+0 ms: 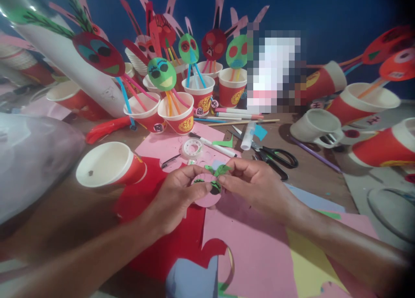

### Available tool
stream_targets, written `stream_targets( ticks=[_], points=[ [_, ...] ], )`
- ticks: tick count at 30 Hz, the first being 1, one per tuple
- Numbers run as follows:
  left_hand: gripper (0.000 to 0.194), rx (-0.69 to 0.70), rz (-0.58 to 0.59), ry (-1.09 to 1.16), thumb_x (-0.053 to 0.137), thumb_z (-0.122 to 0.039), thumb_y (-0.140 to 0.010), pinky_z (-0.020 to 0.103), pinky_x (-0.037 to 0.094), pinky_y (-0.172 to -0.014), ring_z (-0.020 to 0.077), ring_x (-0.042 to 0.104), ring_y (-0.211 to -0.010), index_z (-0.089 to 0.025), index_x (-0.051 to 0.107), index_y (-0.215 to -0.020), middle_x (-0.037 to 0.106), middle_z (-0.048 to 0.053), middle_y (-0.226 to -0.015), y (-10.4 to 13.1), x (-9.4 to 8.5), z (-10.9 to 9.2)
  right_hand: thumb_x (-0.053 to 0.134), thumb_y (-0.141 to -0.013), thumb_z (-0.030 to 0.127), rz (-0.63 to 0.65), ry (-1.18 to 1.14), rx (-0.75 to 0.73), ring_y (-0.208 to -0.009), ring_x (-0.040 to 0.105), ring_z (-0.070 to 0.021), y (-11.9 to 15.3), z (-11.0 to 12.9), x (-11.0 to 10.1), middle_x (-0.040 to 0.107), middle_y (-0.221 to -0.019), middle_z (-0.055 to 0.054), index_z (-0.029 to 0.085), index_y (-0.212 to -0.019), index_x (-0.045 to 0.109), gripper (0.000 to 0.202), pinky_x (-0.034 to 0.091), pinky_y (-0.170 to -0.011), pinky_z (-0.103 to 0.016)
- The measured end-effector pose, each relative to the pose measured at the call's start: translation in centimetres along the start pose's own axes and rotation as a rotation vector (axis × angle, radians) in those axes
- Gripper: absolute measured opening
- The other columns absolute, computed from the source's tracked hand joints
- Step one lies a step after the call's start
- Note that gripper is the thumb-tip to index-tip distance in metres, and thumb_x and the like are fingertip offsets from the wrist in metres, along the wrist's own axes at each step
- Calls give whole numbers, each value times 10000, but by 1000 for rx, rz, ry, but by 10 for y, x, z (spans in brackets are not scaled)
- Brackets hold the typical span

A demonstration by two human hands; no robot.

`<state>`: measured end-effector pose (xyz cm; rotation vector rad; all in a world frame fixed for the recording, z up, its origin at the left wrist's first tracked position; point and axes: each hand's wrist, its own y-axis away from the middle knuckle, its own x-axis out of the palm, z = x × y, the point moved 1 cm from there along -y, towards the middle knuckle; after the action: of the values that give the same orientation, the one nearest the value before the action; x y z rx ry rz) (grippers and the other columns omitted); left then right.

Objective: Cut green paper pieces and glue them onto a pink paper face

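A pink paper disc [205, 199] with dark eye shapes and drawn lashes is pinched in my left hand [181, 194], thumb on its face. My right hand [256, 187] holds a small green paper strip [223, 170] between thumb and fingers at the disc's top edge. Another bit of green shows beside it, near my left fingertips. Under both hands lie red paper [184, 241] and pink paper [253, 246]. Just beyond them are a roll of clear tape [192, 148] and a black-and-white marker [214, 145].
Black-handled scissors [279, 157] and a glue stick [248, 136] lie behind my right hand. An empty paper cup [110, 165] tilts at left. Several cups with paper faces on straws line the back. A grey mug [316, 127] stands right, a plastic bag [35, 159] far left.
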<state>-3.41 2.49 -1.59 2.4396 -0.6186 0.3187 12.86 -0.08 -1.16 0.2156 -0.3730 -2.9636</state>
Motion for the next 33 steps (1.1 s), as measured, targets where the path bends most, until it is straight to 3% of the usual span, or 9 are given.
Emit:
stream_targets(
  ticks=[15,21,27,33],
  points=[
    [105,5,9,-5,639,-167,-735,203,468,-579,99,584,-629,-177,592,-828,646,-11,-734,0,-2,2,545,-798,253,-24,-6,15,-534,456,-93,0,-3,3,531,-608,35,174,-721,569,113,350,-487,-205],
    [114,36,79,-23,617,-196,-752,200,447,-567,102,578,-611,-179,603,-863,646,2,-729,1,-3,0,529,-808,269,-39,53,32,-494,396,-80,3,-2,4,478,-560,51,175,-683,559,160,299,-442,-192],
    [46,102,-9,-109,621,-214,-748,153,352,-508,61,475,-546,-168,620,-748,589,-30,-607,0,-4,-1,532,-798,229,-42,148,-12,-529,418,-87,5,2,5,503,-561,43,172,-631,541,177,335,-476,-195],
    [89,97,-68,-188,611,-180,-717,168,342,-514,68,463,-539,-161,586,-633,573,-38,-571,1,1,-2,534,-790,220,-23,112,-18,-510,407,-82,6,0,7,471,-547,55,176,-608,510,188,331,-463,-196]
  ],
)
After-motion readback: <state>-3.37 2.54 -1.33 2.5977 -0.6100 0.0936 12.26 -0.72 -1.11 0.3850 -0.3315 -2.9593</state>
